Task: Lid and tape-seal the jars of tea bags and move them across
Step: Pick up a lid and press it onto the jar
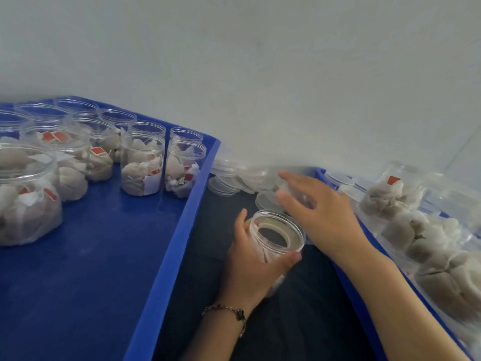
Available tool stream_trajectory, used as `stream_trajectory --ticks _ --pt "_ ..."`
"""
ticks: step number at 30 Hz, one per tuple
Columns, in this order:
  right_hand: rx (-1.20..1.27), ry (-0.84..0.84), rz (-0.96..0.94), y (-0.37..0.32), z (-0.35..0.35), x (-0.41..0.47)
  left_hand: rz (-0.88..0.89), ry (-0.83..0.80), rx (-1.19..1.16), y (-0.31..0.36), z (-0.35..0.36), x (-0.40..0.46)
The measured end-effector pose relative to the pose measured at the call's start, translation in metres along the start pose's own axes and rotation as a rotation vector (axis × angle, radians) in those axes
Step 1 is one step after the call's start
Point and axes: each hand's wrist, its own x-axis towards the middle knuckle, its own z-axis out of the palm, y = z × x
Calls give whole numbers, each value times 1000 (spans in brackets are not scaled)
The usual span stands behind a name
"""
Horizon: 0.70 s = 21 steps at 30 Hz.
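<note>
My left hand [250, 264] grips a clear plastic jar [273, 250] of tea bags that stands on the dark mat between two trays. The jar has no lid, and a beige ring like a tape roll shows at its mouth. My right hand [325, 214] stretches past the jar, fingers spread and blurred, over a pile of clear lids [242, 178] by the wall. Whether it touches a lid I cannot tell.
A blue tray [179, 230] on the left holds several open jars of tea bags [143, 168]. A second blue tray [361, 316] on the right holds more jars of tea bags [416, 230]. A pale wall runs close behind everything. The dark mat [299, 308] lies between the trays.
</note>
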Motion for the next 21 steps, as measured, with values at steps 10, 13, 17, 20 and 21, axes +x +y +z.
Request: stream_trajectory --ticks 10,13,17,20,21 --pt "-153 -259 -122 0 27 -10 71 143 290 -1 13 4" --pt "-152 -271 -117 -1 28 -10 77 160 356 -3 11 6" --pt "-176 -282 -124 -2 29 -10 51 103 240 -2 8 4" --pt "-247 -322 -125 -2 29 -9 97 108 248 -1 8 1" --pt "-278 -333 -126 -3 30 -9 92 72 207 -3 6 1"
